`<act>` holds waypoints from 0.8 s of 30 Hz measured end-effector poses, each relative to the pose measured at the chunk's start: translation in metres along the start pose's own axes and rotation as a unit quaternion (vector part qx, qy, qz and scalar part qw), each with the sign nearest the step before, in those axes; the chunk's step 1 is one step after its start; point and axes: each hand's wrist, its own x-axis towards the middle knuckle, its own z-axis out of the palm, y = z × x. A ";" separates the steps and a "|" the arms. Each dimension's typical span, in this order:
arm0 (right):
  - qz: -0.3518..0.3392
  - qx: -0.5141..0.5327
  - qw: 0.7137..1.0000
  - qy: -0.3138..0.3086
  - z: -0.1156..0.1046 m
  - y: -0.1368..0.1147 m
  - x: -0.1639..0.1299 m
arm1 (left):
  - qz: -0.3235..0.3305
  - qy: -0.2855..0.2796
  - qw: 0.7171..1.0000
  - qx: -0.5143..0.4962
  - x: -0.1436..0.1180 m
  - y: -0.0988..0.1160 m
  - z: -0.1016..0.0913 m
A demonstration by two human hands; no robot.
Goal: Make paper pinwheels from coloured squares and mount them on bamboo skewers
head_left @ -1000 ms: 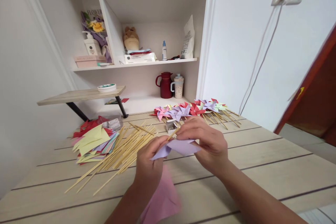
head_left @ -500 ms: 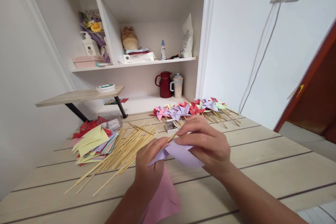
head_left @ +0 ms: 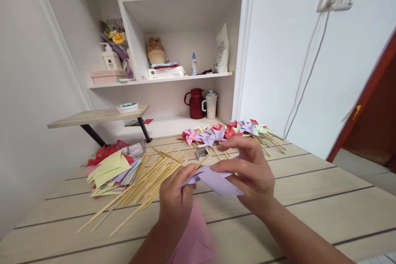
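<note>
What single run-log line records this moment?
left hand: grips lilac paper and stick | right hand: pinches same paper | nearby: loose sticks, finished pinwheels

Pink paper (head_left: 194,239) blurred, cut off at bottom edge; stick (head_left: 202,161) mostly hidden.

White walls (head_left: 287,49), shelving (head_left: 179,33), wooden table (head_left: 309,185)

Both forearms are bare from the lower edge of the view up to the wrists, with no sleeve or cuff showing on either. The left hand (head_left: 175,198) carries no ring, watch, band or glove on the parts that show. The right hand (head_left: 252,173) is likewise bare, its fingers (head_left: 238,142) without rings, and its wrist plain. The fingernails are too small and blurred to tell anything about them.
</note>
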 end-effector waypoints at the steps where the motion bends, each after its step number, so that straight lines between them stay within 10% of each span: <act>1: 0.000 -0.001 1.000 -0.001 0.000 0.000 0.000 | -0.001 0.001 1.000 -0.002 0.000 0.001 0.000; 24: -0.027 -0.004 0.999 -0.025 -0.001 0.000 0.003 | 0.091 -0.003 0.996 0.012 0.002 0.000 -0.003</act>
